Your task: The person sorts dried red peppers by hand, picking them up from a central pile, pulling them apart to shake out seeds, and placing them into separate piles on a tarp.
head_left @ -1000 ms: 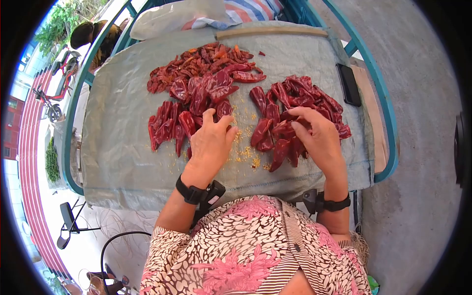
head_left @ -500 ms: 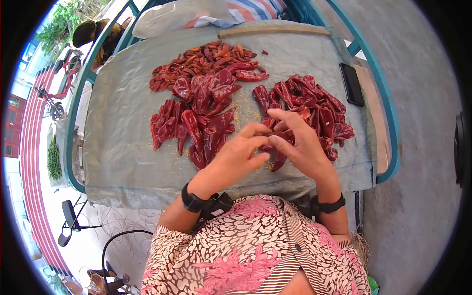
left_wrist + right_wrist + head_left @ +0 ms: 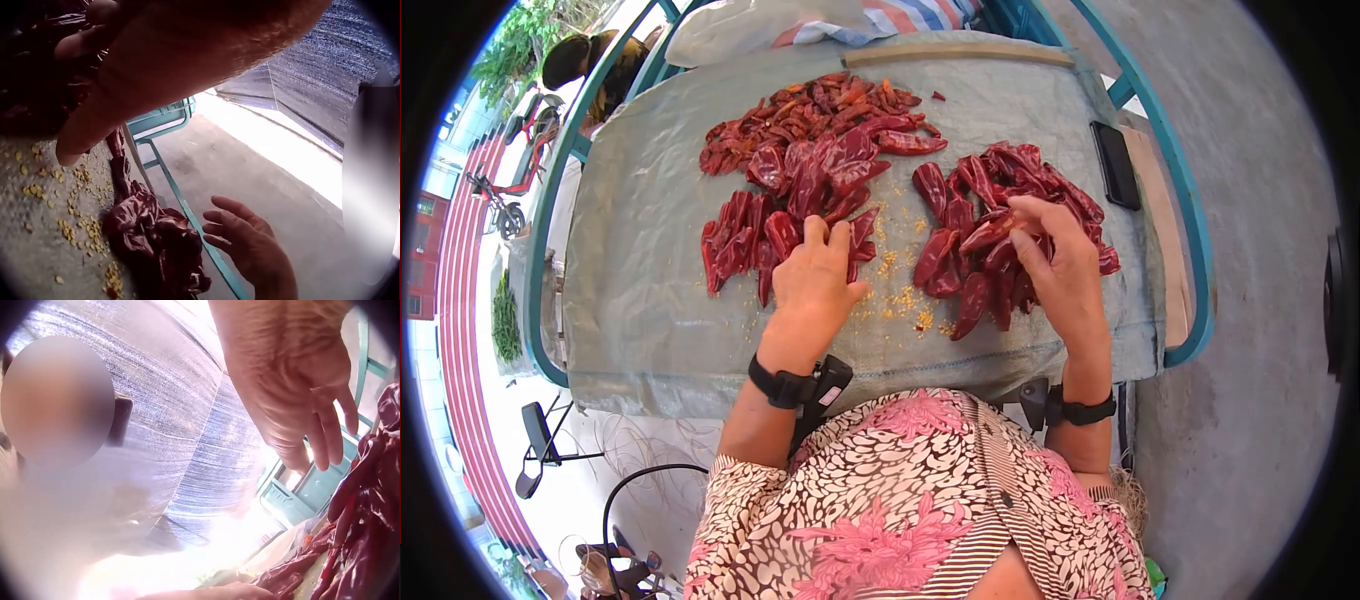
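Note:
Dark red dried peppers lie in a left heap (image 3: 808,185) and a right heap (image 3: 1040,180). My left hand (image 3: 810,295) reaches onto the near edge of the left heap, fingers extended over the peppers. In the left wrist view its thumb (image 3: 94,125) stands apart from the fingers. Over the right heap hangs my right hand (image 3: 1062,265), fingers loosely bent, with a pepper (image 3: 988,235) lying by its fingertips. The right wrist view shows that hand (image 3: 287,375) with nothing visible between thumb and fingers.
Smaller, wrinkled peppers (image 3: 790,115) lie behind the left heap. Yellow seeds (image 3: 890,265) are scattered between the heaps on the grey-green sheet (image 3: 650,300). A black phone (image 3: 1114,165) lies at the right, near the teal rail (image 3: 1185,210). Someone in a dark cap (image 3: 565,62) is beyond the left rail.
Half a second ago both hands met at the near left of the right heap. They have since parted, left hand to the left heap, right hand back over the right one.

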`<action>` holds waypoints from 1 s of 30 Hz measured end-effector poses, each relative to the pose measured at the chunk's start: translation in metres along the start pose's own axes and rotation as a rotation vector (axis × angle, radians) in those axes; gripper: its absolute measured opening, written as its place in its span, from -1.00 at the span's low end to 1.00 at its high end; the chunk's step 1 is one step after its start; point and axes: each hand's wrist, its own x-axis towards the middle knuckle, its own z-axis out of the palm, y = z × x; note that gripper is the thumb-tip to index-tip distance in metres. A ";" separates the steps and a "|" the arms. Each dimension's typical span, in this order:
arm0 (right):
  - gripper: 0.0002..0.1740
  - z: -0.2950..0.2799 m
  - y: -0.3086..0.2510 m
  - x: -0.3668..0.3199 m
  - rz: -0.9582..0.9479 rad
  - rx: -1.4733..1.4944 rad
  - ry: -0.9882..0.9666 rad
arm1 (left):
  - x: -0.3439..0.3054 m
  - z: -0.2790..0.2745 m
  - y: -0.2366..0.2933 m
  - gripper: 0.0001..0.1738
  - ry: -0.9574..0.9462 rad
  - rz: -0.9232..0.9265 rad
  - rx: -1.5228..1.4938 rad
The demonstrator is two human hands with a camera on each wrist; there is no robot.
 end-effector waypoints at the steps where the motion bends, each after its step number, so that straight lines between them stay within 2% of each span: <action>1: -0.60 0.002 -0.006 -0.002 0.057 0.094 -0.055 | 0.000 0.005 -0.002 -0.34 0.029 0.022 0.004; 2: -0.59 0.003 -0.011 -0.002 0.115 0.187 -0.109 | 0.001 0.009 -0.003 -0.34 0.058 0.045 0.007; 3: -0.59 0.005 -0.014 -0.003 0.080 0.162 -0.133 | 0.003 0.014 -0.004 -0.34 0.086 0.070 0.009; 6: -0.60 0.011 -0.016 -0.004 0.131 0.219 -0.167 | 0.014 0.029 -0.008 -0.42 0.124 0.051 0.021; 9: -0.64 0.011 -0.013 -0.002 0.005 0.044 -0.132 | 0.021 0.039 -0.006 -0.58 0.137 0.034 0.091; 12: -0.66 0.009 -0.014 -0.002 0.022 -0.024 -0.111 | 0.025 0.035 -0.002 -0.64 0.114 -0.049 0.081; 15: -0.67 0.008 -0.010 -0.004 -0.061 -0.080 -0.073 | 0.020 0.029 -0.006 -0.64 0.156 -0.011 0.023; 18: -0.63 0.008 -0.016 -0.003 -0.052 -0.008 -0.105 | 0.004 0.007 0.001 -0.59 0.274 0.122 -0.258; 21: -0.65 0.025 -0.032 -0.003 0.060 0.231 -0.146 | 0.002 -0.015 0.007 -0.56 0.051 0.129 -0.724; 24: -0.66 0.038 -0.047 -0.004 0.284 0.542 -0.232 | 0.005 -0.009 0.002 -0.61 -0.269 0.066 -1.085; 25: -0.67 0.051 -0.046 -0.007 0.202 0.595 -0.138 | 0.004 -0.011 0.005 -0.61 -0.405 -0.009 -1.225; 30: -0.68 0.040 -0.042 -0.005 0.370 0.630 -0.238 | 0.006 0.011 0.004 -0.52 -0.491 -0.076 -1.670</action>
